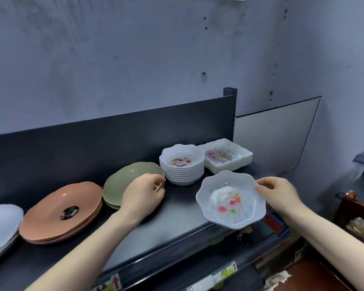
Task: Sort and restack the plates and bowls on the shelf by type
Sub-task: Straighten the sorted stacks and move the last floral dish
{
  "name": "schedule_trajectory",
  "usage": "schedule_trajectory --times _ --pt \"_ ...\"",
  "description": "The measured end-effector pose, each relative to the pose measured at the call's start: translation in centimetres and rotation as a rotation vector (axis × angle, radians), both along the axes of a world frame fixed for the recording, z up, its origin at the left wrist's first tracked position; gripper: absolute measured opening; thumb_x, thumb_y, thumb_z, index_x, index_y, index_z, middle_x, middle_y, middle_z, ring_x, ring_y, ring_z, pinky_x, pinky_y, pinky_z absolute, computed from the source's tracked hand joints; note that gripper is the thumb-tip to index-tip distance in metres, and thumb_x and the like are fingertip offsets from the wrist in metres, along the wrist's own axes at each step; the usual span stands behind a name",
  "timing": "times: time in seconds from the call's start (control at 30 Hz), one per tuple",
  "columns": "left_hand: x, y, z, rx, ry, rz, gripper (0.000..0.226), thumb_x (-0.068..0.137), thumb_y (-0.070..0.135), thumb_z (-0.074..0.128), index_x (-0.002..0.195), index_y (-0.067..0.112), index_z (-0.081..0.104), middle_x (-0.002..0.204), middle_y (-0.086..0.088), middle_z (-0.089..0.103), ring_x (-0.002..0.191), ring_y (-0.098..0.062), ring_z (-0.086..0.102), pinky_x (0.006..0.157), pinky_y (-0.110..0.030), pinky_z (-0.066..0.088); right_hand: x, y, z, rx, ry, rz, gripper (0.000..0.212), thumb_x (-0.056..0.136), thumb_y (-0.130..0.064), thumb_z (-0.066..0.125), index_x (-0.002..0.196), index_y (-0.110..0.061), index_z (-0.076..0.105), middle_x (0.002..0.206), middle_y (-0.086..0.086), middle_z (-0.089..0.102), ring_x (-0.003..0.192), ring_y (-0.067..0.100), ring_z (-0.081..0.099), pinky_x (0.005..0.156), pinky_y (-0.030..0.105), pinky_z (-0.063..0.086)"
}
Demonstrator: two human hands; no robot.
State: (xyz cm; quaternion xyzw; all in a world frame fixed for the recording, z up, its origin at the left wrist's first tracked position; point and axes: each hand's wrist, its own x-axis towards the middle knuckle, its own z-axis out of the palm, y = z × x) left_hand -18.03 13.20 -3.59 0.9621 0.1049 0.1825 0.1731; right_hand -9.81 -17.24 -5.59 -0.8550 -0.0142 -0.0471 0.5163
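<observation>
On the dark shelf (177,208) stand, left to right, a white plate stack (2,225), a terracotta plate stack (61,213), a small green plate stack (126,179), a tall stack of white floral scalloped bowls (182,164) and a stack of square floral dishes (227,156). My left hand (143,196) pinches the right rim of the green stack. My right hand (277,194) holds a pale blue floral scalloped bowl (231,200) by its right rim, tilted, above the shelf's front edge.
A dark back panel (114,139) and an upright post (230,106) bound the shelf. A grey board (275,139) leans against the wall to the right. Lower shelves with price labels (223,278) and a dark wooden piece (353,213) lie below right.
</observation>
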Motion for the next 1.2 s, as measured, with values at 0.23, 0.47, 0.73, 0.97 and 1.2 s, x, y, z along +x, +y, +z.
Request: schedule_trajectory --times 0.23,0.47,0.73,0.97,1.2 --pt "3.7 2.1 0.3 -0.016 -0.039 0.069 0.029 0.082 0.025 0.06 0.11 0.028 0.067 0.106 0.008 0.068 0.092 -0.01 0.064 0.08 -0.028 0.051 5.5 2.9 0.9 0.189 0.084 0.128 0.017 0.087 0.0 0.058 0.082 -0.008 0.072 0.079 0.008 0.07 0.067 0.02 0.061 0.053 0.026 0.049" --pt "5.5 6.9 0.9 -0.104 -0.129 0.223 0.027 0.081 0.022 0.06 0.106 0.029 0.068 0.102 0.009 0.066 0.088 -0.009 0.063 0.082 -0.03 0.051 14.3 11.9 4.0 0.182 0.05 0.245 0.023 0.085 0.002 0.054 0.075 -0.013 0.069 0.078 0.007 0.066 0.062 0.019 0.058 0.042 0.021 0.047" --pt "6.3 7.7 0.5 -0.108 -0.11 0.298 0.029 0.082 0.024 0.06 0.109 0.031 0.067 0.104 0.013 0.065 0.089 -0.006 0.063 0.079 -0.026 0.049 19.5 15.8 2.0 -0.212 -0.129 0.216 0.021 0.08 -0.011 0.051 0.076 -0.013 0.072 0.068 0.009 0.068 0.058 0.025 0.056 0.055 0.032 0.044" --pt "6.1 6.6 0.3 -0.088 -0.076 0.329 0.028 0.083 0.026 0.058 0.109 0.032 0.065 0.104 0.014 0.064 0.091 -0.006 0.061 0.082 -0.027 0.05 20.9 16.4 1.1 -0.496 -0.268 0.309 0.016 0.071 -0.006 0.052 0.063 -0.002 0.065 0.06 0.02 0.051 0.052 0.019 0.037 0.048 0.026 0.031" --pt "4.7 4.8 1.0 -0.087 -0.072 0.38 0.028 0.084 0.027 0.058 0.11 0.032 0.064 0.106 0.013 0.063 0.094 -0.006 0.061 0.08 -0.027 0.049 21.5 16.5 0.7 -0.61 -0.362 0.329 0.015 0.068 -0.002 0.05 0.055 -0.007 0.044 0.062 0.005 0.033 0.062 0.023 0.03 0.054 0.03 0.024"
